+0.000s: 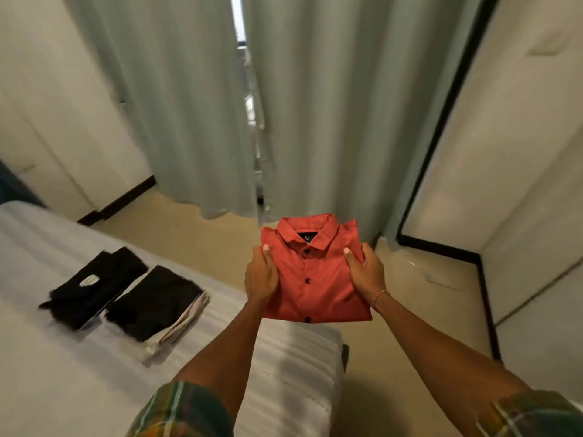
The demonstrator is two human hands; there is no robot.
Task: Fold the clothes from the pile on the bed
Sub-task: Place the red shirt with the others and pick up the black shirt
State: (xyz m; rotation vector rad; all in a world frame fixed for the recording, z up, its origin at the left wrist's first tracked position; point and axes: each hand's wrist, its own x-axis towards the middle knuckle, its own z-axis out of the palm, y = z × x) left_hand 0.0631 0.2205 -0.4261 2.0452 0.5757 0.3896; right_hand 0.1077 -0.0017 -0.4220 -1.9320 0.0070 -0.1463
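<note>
Red shirt point(315, 272), folded and buttoned, is being held level above the bed point(94, 357) corner, left hand point(261, 275) and right hand point(366, 272) clamping its sides, likely keeping the folds intact.

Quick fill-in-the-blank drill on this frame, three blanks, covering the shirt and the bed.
1. The folded red shirt is held by ____ hands.
2. Its collar points ____ from the person.
3. On the bed lie ____ folded dark stacks, the left stack and the right stack.

Missing words: both; away; two
</note>
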